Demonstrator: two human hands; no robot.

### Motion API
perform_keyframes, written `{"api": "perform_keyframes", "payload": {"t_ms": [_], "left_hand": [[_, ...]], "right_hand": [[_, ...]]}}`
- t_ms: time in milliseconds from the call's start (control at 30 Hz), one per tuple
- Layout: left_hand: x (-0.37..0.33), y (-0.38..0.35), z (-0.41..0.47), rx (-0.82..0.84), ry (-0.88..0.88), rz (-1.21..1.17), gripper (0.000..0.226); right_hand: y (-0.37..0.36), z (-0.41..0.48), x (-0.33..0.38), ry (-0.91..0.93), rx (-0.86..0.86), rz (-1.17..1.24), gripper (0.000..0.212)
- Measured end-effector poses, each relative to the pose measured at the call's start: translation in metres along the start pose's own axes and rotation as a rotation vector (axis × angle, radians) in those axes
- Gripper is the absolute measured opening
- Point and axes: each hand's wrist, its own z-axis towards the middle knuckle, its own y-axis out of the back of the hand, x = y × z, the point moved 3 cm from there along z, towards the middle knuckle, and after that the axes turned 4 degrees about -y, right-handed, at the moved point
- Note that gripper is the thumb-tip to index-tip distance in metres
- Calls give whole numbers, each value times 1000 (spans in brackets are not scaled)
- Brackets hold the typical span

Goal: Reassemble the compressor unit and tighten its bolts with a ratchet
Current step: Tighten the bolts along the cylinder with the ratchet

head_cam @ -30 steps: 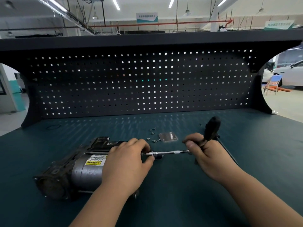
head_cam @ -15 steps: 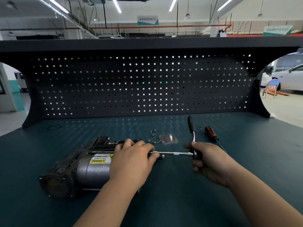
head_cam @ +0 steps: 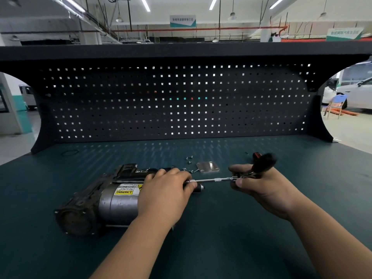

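The grey and black compressor unit (head_cam: pixel 112 200) lies on its side on the dark green bench, a yellow warning label on its barrel. My left hand (head_cam: pixel 165 194) rests over its right end, fingers curled round the end, thumb by the socket. A ratchet with a long silver extension bar (head_cam: pixel 213 180) runs level from that end to my right hand (head_cam: pixel 259 188), which grips the ratchet head. The black ratchet handle (head_cam: pixel 263 163) is blurred and tilts up to the right. The bolt under the socket is hidden by my left hand.
A small square metal plate (head_cam: pixel 208 167) and several loose screws (head_cam: pixel 189 160) lie just behind the bar. A red-handled screwdriver (head_cam: pixel 256 155) peeks out behind the ratchet handle. A thin black ring (head_cam: pixel 69 152) lies at far left. The pegboard back panel (head_cam: pixel 181 101) closes the bench's rear.
The ratchet handle swung from tilted right to upright and back to the right. My right hand turned with it. My left hand stayed on the compressor end.
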Motion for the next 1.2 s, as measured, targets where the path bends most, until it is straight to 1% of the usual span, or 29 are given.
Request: {"api": "perform_keyframes", "payload": {"t_ms": [100,167,200,233,300,367,400,500,600,700,767,833,867,933,1000,1067,1100,1133,1200], "left_hand": [[1,-1,0,6,-2,13,35],[1,-2,0,15,-14,20,33],[2,-2,-1,21,-23,22,33],[2,-2,-1,25,-33,26,34],[1,-1,-2,29,-49,42,36],[0,-1,-1,33,-54,61,38],[-1,-1,-1,38,-52,66,39],[-2,-1,0,47,-41,69,38],[-3,-1,0,57,-33,63,39],[-5,-1,-2,46,-37,67,40],[-4,-1,-1,45,-39,55,40],[-3,-1,0,57,-38,31,39],[-2,0,2,62,-38,21,38],[-1,1,4,68,-41,6,37],[0,1,4,69,-44,-3,36],[1,1,4,69,-44,-11,36],[1,1,4,68,-43,-14,36],[1,1,4,67,-44,-13,36],[1,1,4,63,-52,0,37]], "right_hand": [[1,4,-4,7,0,88,25],[0,4,-4,20,-18,88,15],[-1,4,-4,25,-37,74,14],[-4,4,-5,25,-59,63,15],[-10,7,-7,-7,-136,56,28],[-17,10,-11,-84,-216,29,38],[-20,11,-14,-132,-235,-8,39],[-25,10,-18,-259,-211,-25,39],[-24,8,-17,-282,-180,24,39],[-20,7,-16,-176,-196,-54,40],[-16,6,-15,-27,-244,-243,36],[-11,3,-10,164,-297,-511,29],[-10,3,-8,259,-309,-608,24],[-11,3,-4,431,-319,-721,15],[-12,5,-2,528,-343,-780,12],[-13,5,-4,553,-386,-773,19],[-15,5,-6,541,-398,-725,20],[-17,5,-8,491,-397,-622,23],[-23,7,-10,304,-359,-313,30]]}}
